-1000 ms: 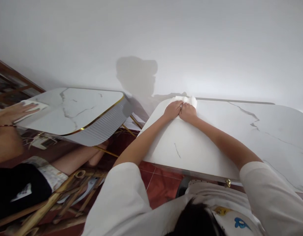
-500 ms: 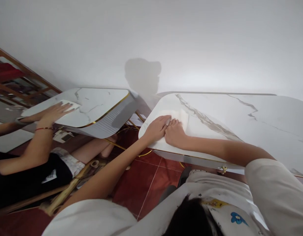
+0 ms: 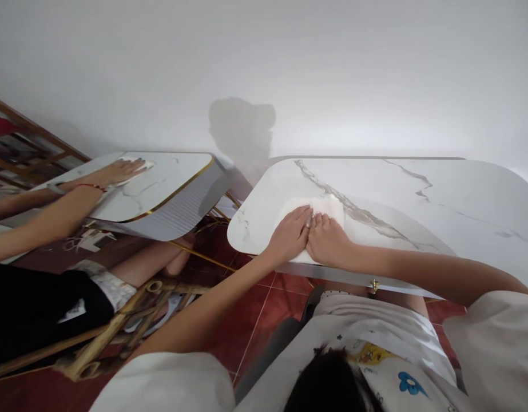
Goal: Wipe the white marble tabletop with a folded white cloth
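Note:
A folded white cloth [image 3: 332, 207] lies on a white marble-patterned tabletop [image 3: 401, 197], toward its left end. My left hand [image 3: 290, 233] rests palm down on the cloth, fingers stretched forward and close together. Right beside it, my right hand [image 3: 330, 239] presses on the same cloth with its fingers lying on top, slightly bent. The two hands touch along their inner edges. Under the palms, part of the cloth is hidden. Both forearms reach over the table's near edge.
To the left, another person's hands [image 3: 124, 170] press a white cloth on a second marble-patterned table [image 3: 161, 189] with gold trim. A bamboo chair [image 3: 104, 337] stands below it. Behind is a pale wall [image 3: 353, 74]; a small gold knob [image 3: 374, 286] sits on my table's front.
Both my hands and the cloth have slid right along the tabletop, and my right fingers lie flatter. The other person's hands have moved forward on their table. The view has shifted slightly.

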A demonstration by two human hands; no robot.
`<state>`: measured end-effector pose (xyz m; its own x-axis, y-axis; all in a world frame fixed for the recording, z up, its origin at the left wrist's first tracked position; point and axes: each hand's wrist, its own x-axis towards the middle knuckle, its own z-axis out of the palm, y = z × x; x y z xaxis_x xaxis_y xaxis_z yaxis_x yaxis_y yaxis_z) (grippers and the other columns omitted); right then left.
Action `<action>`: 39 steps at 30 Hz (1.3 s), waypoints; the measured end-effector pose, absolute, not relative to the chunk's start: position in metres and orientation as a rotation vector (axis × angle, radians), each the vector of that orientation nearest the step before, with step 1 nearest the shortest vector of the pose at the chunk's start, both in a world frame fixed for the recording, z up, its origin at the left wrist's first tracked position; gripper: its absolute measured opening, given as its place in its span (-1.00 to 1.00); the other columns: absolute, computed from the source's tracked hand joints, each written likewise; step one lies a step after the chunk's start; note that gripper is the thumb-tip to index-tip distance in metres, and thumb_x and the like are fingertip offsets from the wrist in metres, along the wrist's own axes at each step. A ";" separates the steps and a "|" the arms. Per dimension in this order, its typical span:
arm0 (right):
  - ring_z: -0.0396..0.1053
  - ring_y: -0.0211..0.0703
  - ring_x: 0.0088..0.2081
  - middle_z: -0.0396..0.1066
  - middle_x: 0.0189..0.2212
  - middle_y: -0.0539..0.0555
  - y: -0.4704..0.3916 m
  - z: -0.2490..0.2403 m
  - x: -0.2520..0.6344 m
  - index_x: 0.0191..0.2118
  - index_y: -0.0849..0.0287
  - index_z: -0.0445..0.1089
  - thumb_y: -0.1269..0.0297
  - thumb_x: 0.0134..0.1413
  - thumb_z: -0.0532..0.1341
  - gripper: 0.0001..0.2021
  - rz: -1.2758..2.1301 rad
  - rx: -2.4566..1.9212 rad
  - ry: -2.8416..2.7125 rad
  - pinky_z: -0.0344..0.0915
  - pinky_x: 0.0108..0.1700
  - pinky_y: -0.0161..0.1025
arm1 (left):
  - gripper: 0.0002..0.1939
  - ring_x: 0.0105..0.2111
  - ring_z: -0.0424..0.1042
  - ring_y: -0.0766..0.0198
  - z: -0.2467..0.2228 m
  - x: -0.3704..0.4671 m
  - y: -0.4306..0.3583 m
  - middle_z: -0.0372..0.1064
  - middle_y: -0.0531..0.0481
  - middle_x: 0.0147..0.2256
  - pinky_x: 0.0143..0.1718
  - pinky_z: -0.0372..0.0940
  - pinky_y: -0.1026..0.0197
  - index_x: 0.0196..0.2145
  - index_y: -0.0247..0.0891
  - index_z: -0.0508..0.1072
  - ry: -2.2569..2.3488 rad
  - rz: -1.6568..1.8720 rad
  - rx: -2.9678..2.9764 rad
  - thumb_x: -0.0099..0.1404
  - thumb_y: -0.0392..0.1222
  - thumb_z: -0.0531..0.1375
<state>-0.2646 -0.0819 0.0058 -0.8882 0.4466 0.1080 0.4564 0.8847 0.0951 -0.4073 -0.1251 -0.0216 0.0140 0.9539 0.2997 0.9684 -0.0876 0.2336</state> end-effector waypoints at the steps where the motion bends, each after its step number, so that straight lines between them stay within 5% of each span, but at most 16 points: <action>1: 0.26 0.27 0.11 0.22 0.14 0.59 -0.073 0.004 -0.264 0.20 0.67 0.18 0.30 0.21 -0.02 -0.44 -0.187 -0.728 -2.943 0.23 -0.02 0.04 | -0.50 0.24 0.16 0.16 -0.021 -0.407 -0.114 0.21 -0.14 0.22 0.28 0.11 -0.01 0.18 -0.31 0.28 -2.100 -0.596 -2.207 0.36 -0.21 -0.14; 9: 0.28 0.23 -0.01 0.36 0.00 0.52 0.014 -0.008 -0.287 0.11 0.67 0.25 0.38 0.25 -0.15 -0.50 -0.206 -0.661 -2.827 0.18 -0.04 0.01 | -0.52 0.22 0.20 0.16 -0.023 -0.434 -0.023 0.25 -0.14 0.20 0.28 0.08 0.06 0.14 -0.36 0.32 -2.114 -0.692 -2.142 0.33 -0.23 -0.09; 23: 0.29 0.08 0.04 0.36 0.04 0.42 0.134 -0.013 -0.368 0.14 0.55 0.23 0.36 0.26 -0.08 -0.55 -0.101 -0.754 -2.747 0.16 0.05 -0.10 | -0.57 0.10 0.33 0.09 -0.024 -0.501 0.091 0.38 -0.15 0.07 0.18 0.19 0.06 0.02 -0.30 0.41 -2.134 -0.705 -1.984 0.33 -0.23 -0.11; 39: 0.27 0.05 0.06 0.35 0.05 0.33 0.175 -0.012 -0.285 0.14 0.49 0.23 0.36 0.29 -0.08 -0.59 -0.129 -0.995 -2.679 0.10 0.10 -0.14 | -0.63 0.08 0.35 0.11 -0.021 -0.421 0.154 0.40 -0.20 0.03 0.14 0.20 0.08 -0.01 -0.32 0.40 -1.977 -0.658 -2.173 0.37 -0.27 -0.10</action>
<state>-0.2847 0.1755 -0.0122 -0.7237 0.6260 0.2904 0.6509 0.7590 -0.0139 -0.4207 0.1542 -0.0207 0.0465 0.9154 0.3998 0.9725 -0.1329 0.1913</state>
